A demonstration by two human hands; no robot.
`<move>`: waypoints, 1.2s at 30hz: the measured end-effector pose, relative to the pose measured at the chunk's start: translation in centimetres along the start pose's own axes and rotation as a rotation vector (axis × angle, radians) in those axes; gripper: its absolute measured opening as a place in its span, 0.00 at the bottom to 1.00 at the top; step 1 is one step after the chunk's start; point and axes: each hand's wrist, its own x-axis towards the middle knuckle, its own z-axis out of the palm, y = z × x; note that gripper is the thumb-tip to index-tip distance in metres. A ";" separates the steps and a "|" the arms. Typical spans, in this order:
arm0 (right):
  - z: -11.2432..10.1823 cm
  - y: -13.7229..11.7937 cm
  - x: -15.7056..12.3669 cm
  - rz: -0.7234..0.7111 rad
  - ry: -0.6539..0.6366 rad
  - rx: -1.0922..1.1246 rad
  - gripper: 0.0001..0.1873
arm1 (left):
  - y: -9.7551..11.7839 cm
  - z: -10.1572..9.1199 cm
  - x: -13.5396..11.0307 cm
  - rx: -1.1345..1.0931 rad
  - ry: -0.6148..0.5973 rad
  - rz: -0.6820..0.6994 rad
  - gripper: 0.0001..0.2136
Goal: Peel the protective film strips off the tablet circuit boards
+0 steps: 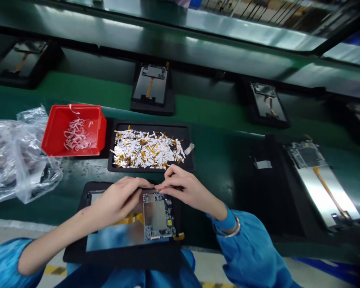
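In front of me a tablet screen assembly (117, 238) lies on a black foam pad (123, 256), with a circuit board (155, 218) at its right end and a gold ribbon cable running left from it. My left hand (124, 198) rests over the assembly, its fingers stretched toward the board's far edge and the thumb apart below them. Meeting it at that edge is my right hand (183, 187), thumb and forefinger pinched together. What the pinch holds, if anything, is too small to make out. Just beyond, a black tray (186, 134) bears a heap of small white-and-gold flex strips (148, 150).
A red bin (73, 150) with thin white strips stands left of the tray, beside clear plastic bags (15, 160). To the right lies another screen assembly (327, 188) on black foam. Along the green belt (195, 108) behind sit several more assemblies (151, 86) on pads.
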 end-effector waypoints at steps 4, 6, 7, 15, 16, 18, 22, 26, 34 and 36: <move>-0.8 -0.2 -0.2 0.087 -0.091 -0.147 0.11 | -0.4 0.8 -0.5 0.234 0.013 0.163 0.14; -1.0 -0.1 -0.3 0.110 -0.113 -0.219 0.11 | -0.3 1.0 -0.7 0.383 0.019 0.254 0.14; -1.1 -0.1 -0.3 0.106 -0.129 -0.215 0.12 | -0.2 1.0 -0.7 0.429 0.018 0.284 0.14; -2.4 -1.4 -1.1 0.120 0.336 0.222 0.12 | 0.7 0.3 0.5 0.249 -0.048 0.136 0.16; -2.2 -1.6 -1.2 0.127 0.389 0.257 0.13 | 0.7 0.4 0.7 0.216 -0.048 0.137 0.17; -1.6 -1.5 -1.1 0.191 0.466 0.315 0.17 | 0.5 0.8 1.0 0.182 -0.047 0.161 0.18; 0.4 -0.5 -0.4 0.398 0.494 0.630 0.19 | 0.2 1.5 0.9 0.268 -0.046 0.241 0.17; 1.2 0.1 -0.2 0.364 0.323 0.857 0.21 | 0.3 1.5 0.7 0.303 -0.045 0.252 0.17; 0.9 -0.4 -0.4 0.389 0.371 0.848 0.21 | 0.5 1.4 0.7 0.295 -0.047 0.252 0.17; 1.0 -0.4 -0.4 0.386 0.383 0.838 0.21 | 0.5 1.4 0.7 0.293 -0.054 0.255 0.17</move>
